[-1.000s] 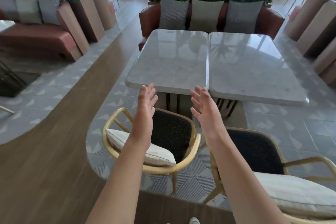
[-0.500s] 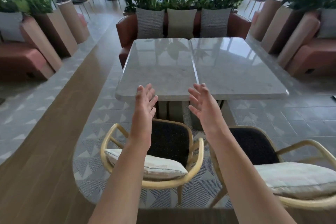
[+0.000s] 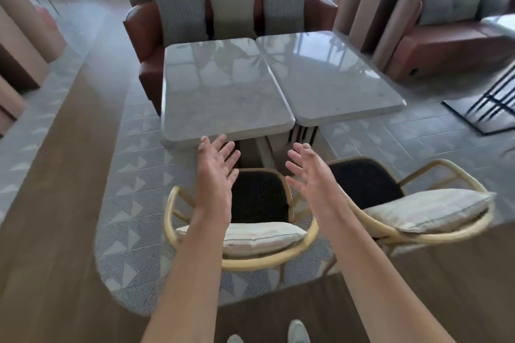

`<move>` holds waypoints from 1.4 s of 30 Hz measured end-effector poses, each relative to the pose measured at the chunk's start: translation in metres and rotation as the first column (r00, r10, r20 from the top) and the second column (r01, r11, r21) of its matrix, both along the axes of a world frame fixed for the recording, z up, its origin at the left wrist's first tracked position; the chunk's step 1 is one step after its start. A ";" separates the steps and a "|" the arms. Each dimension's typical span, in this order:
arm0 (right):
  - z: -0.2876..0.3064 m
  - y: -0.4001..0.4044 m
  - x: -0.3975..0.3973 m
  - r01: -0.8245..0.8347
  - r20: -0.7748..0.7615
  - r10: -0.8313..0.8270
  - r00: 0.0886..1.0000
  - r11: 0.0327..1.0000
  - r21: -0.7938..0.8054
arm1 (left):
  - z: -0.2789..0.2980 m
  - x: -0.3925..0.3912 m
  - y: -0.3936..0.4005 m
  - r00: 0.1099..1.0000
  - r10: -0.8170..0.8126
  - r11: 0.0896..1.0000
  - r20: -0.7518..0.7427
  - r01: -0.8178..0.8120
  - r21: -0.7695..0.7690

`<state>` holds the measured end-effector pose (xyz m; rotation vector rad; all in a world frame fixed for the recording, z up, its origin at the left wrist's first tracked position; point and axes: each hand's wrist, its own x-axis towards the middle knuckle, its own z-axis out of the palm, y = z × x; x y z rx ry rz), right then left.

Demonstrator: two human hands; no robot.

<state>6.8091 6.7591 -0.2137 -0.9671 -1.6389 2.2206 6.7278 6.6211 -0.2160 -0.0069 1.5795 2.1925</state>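
Both my arms reach forward over a rattan armchair (image 3: 303,237) with a black seat and a pale cushion (image 3: 262,234) leaning at its back. My left hand (image 3: 216,167) is held up with straight, spread fingers and holds nothing. My right hand (image 3: 309,170) is likewise spread, palm turned inward, holding nothing. Neither hand touches the chair. Just beyond the fingertips lies the near edge of the left marble table (image 3: 223,86), which is pushed against a second marble table (image 3: 331,75).
A second rattan armchair (image 3: 446,234) with a pale cushion (image 3: 426,210) stands to the right. A brown sofa (image 3: 139,33) with three cushions and plants behind it closes the far side. A wooden floor strip (image 3: 55,203) runs on the left. A black metal frame (image 3: 490,100) stands at right.
The view has swung so the tables and chairs sit more to the right and tilted. Both hands stay spread in front of me, holding nothing.
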 end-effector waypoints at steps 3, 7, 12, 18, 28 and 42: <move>0.015 0.005 0.002 0.060 0.037 -0.059 0.998 0.998 -0.010 | 0.002 0.002 0.004 1.000 -0.019 0.999 0.012 0.019 0.027; 0.015 0.005 0.002 0.050 0.003 -0.050 0.999 0.997 0.059 | 0.004 0.001 0.008 0.999 -0.039 0.999 -0.019 0.039 0.000; -0.001 -0.002 0.003 -0.038 0.017 0.038 0.999 0.999 0.032 | -0.005 0.009 0.000 1.000 0.001 1.000 -0.009 -0.001 -0.030; -0.005 0.001 0.017 -0.015 0.030 0.012 0.999 0.994 0.105 | -0.008 0.014 0.006 1.000 -0.013 0.998 0.018 0.014 -0.061; -0.081 0.001 0.026 -0.036 0.228 0.020 0.973 0.997 0.067 | -0.080 0.019 -0.012 0.978 0.033 0.977 0.204 0.011 -0.211; -0.222 -0.047 0.063 0.210 0.568 -0.075 0.819 0.962 -0.175 | -0.216 0.046 -0.088 0.824 0.306 0.875 0.477 -0.046 -0.481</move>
